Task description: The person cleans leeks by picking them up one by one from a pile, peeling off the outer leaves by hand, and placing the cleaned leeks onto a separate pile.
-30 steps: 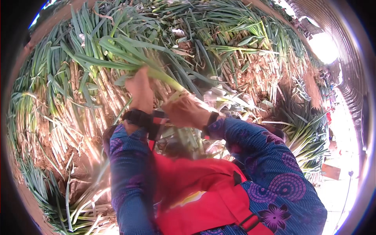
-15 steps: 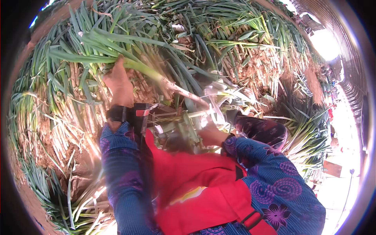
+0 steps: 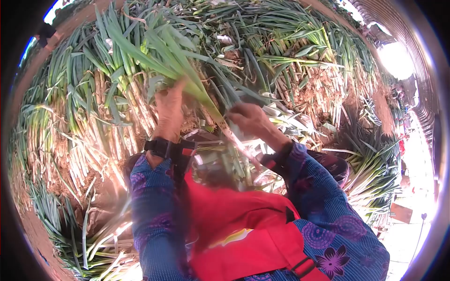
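Note:
A long green onion (image 3: 206, 99) slants from its broad green leaves at the upper left to its pale root end near the middle. My left hand (image 3: 169, 108) is closed around it just below the leaves. Beside the stalk, on its right, my right hand (image 3: 251, 121) has its fingers curled; what they hold, if anything, is too small to make out. Below the stalk, stripped leaves and pale peelings (image 3: 234, 161) lie in front of my lap.
Thick rows of green onions (image 3: 79, 136) lie at the left, with another heap (image 3: 309, 79) at the upper right. More stalks (image 3: 370, 173) lie beside my right knee. A corrugated wall (image 3: 417, 61) curves along the right. A cardboard piece (image 3: 401, 213) is at the lower right.
My left hand and the onion have shifted right since half a second ago, and the onion points more steeply down. My right hand has risen from the peelings to beside the stalk.

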Demonstrator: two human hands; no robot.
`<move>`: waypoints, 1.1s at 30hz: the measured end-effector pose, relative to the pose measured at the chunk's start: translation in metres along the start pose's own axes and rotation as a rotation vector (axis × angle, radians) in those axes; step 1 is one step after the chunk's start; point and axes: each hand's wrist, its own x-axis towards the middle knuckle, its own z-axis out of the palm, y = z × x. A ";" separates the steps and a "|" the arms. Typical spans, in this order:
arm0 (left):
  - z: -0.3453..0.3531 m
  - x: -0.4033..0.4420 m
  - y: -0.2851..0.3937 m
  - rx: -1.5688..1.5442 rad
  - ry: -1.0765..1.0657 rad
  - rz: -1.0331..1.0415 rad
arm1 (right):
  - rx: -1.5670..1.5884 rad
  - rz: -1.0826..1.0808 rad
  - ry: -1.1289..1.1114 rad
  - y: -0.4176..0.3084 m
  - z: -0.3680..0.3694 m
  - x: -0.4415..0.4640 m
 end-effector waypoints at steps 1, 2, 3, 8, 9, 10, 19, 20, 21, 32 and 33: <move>0.001 -0.001 0.000 0.024 -0.054 0.008 | 0.027 -0.060 0.028 -0.003 0.006 0.010; 0.000 -0.003 -0.001 0.025 -0.099 -0.007 | 0.054 -0.120 0.055 -0.004 0.011 0.020; 0.002 -0.009 0.003 0.027 -0.142 -0.024 | 0.081 -0.181 0.080 -0.004 0.015 0.026; 0.018 -0.030 0.018 0.070 -0.152 -0.019 | 0.340 -0.050 -0.133 -0.026 0.017 0.035; 0.017 -0.028 0.015 0.100 -0.171 -0.019 | 0.356 -0.029 -0.164 -0.025 0.017 0.038; 0.016 -0.028 0.012 0.113 -0.175 0.002 | 0.396 -0.008 -0.168 -0.024 0.017 0.040; 0.017 -0.026 -0.011 0.226 -0.154 0.212 | 0.461 -0.013 -0.204 -0.009 0.017 0.052; 0.016 -0.026 -0.014 0.263 -0.163 0.228 | 0.427 -0.013 -0.193 -0.006 0.019 0.055; 0.015 -0.027 -0.015 0.300 -0.172 0.244 | 0.392 -0.014 -0.181 -0.008 0.020 0.056; 0.009 -0.024 -0.017 0.291 -0.351 0.191 | 0.591 0.022 -0.183 -0.005 0.023 0.045; 0.009 -0.025 -0.014 0.270 -0.365 0.179 | 0.646 0.033 -0.184 -0.003 0.024 0.045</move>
